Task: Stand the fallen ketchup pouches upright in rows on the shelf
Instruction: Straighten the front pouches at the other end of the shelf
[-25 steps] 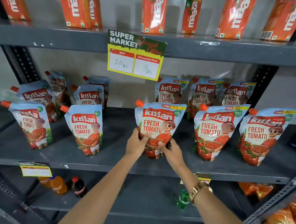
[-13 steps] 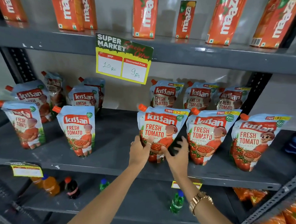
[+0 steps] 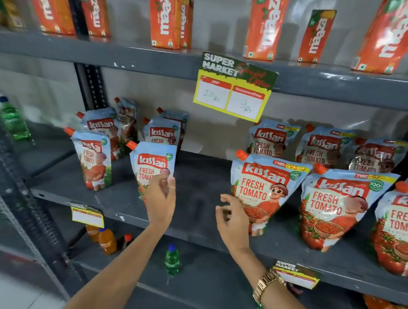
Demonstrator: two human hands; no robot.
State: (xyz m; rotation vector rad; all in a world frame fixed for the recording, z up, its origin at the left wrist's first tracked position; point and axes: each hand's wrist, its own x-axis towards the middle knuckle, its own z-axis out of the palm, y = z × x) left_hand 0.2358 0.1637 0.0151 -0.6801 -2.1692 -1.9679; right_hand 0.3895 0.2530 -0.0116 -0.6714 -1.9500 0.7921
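Several blue-and-red ketchup pouches stand upright on the grey middle shelf (image 3: 197,177), in a left group and a right group with a gap between them. My left hand (image 3: 160,199) is on the lower part of the front left pouch (image 3: 154,162), thumb on its face and fingers at its right edge. Beside that one stands another front pouch (image 3: 92,160), with more behind. My right hand (image 3: 232,218) hovers with fingers loosely curled, holding nothing, just left of the middle front pouch (image 3: 265,188). Further front pouches (image 3: 335,206) stand to its right.
Orange juice cartons (image 3: 165,17) line the shelf above. A yellow price card (image 3: 232,94) hangs from that shelf's edge. Small drink bottles (image 3: 172,259) stand on the lower shelf, and a green bottle (image 3: 13,120) on the neighbouring rack at the left.
Both hands have let go of the middle front pouch. My left hand moved left onto the front left pouch, my right hand drew back to the gap. The camera view swung left.
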